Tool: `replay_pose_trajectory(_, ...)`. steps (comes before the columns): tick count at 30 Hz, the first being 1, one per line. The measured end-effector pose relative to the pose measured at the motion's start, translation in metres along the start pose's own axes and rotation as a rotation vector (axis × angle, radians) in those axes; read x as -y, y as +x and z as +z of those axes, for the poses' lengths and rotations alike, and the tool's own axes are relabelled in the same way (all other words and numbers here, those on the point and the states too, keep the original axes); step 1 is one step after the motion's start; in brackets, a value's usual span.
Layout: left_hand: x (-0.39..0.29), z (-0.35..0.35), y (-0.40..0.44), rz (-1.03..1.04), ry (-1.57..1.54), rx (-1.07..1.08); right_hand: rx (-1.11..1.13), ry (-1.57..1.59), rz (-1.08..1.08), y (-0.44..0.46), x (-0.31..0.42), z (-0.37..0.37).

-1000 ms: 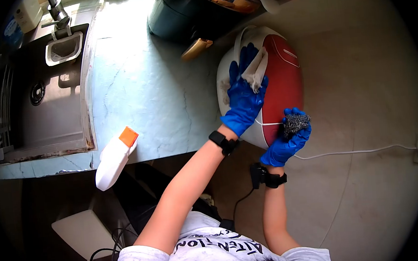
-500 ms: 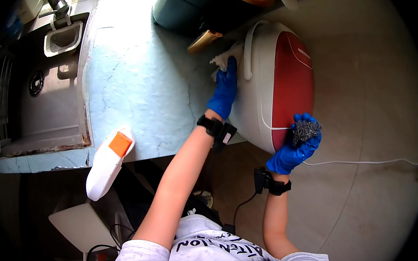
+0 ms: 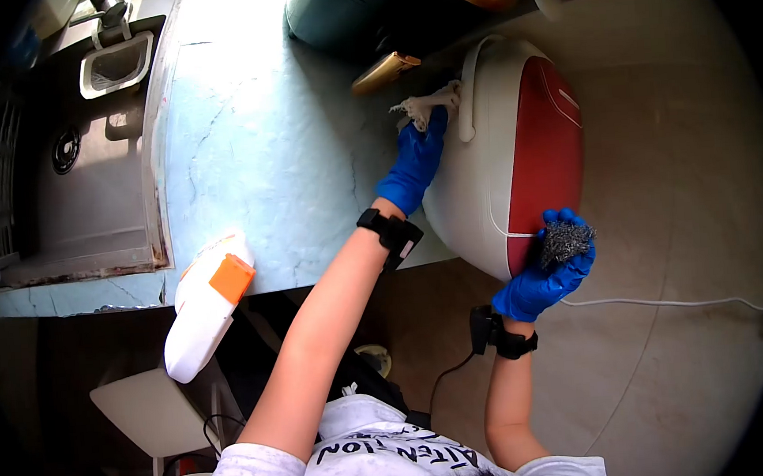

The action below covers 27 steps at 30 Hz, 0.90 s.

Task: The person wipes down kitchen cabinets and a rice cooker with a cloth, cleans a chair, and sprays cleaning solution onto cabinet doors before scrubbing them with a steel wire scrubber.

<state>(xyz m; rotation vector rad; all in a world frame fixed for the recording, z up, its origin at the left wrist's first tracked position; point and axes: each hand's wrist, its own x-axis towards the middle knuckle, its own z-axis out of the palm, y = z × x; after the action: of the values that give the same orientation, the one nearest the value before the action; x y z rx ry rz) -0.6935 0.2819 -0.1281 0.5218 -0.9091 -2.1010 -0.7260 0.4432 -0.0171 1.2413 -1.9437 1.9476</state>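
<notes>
My left hand (image 3: 414,167), in a blue rubber glove, is closed on a whitish rag (image 3: 430,107) beside the handle of a white and red rice cooker (image 3: 474,174). The hand covers part of the rag, and its fingers are partly hidden. A grey steel wool scrubber (image 3: 566,241) rests in my gloved right hand (image 3: 540,284), whose fingers curl round it at the cooker's near red corner. I cannot tell whether that hand touches the cooker.
A white spray bottle with an orange part (image 3: 206,317) is at the front edge of the blue counter (image 3: 244,168). The sink (image 3: 114,204) lies left. Behind stand a dark green container (image 3: 331,16) and a gold-coloured object (image 3: 385,73). A white cord (image 3: 660,302) runs right.
The whole view has shifted slightly, so the cooker and counter items appear a little further right. The rag in my left hand now shows more, bunched up against the cooker's handle.
</notes>
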Motion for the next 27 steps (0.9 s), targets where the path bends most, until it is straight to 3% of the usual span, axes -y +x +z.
replay_pose_trajectory(4, 0.006, 0.010, -0.015, -0.088, 0.037, -0.104, -0.039, 0.023, 0.053, 0.001, 0.001, -0.003)
replay_pose_trajectory(6, 0.027, 0.013, -0.042, 0.329, -0.103, -0.217, 0.020, 0.008, -0.002, 0.002, -0.003, -0.003)
replay_pose_trajectory(9, 0.016, 0.018, -0.036, 0.499, 0.084, -0.291, -0.043, -0.136, -0.007, 0.002, 0.001, 0.006)
replay_pose_trajectory(13, -0.011, 0.004, 0.003, 0.385, 0.391, -0.113, -0.044, -0.097, -0.011, 0.000, 0.002, 0.008)
replay_pose_trajectory(17, 0.010, 0.009, -0.027, 0.466, 0.234, -0.196, -0.022, -0.113, -0.006, 0.002, 0.000, 0.006)
replay_pose_trajectory(18, 0.022, 0.004, -0.030, 0.492, 0.424, -0.118, -0.005, -0.122, 0.009, 0.001, 0.000, 0.005)
replay_pose_trajectory(21, 0.006, 0.011, -0.031, 0.526, 0.531, -0.210, -0.002, -0.148, 0.032, 0.001, 0.005, 0.007)
replay_pose_trajectory(26, -0.008, 0.007, 0.036, 0.190, 0.513, -0.197, -0.023, -0.135, 0.024, 0.002, 0.006, 0.008)
replay_pose_trajectory(27, -0.002, 0.009, 0.031, 0.234, 0.389, -0.213, -0.022, -0.141, 0.013, 0.003, 0.004, 0.007)
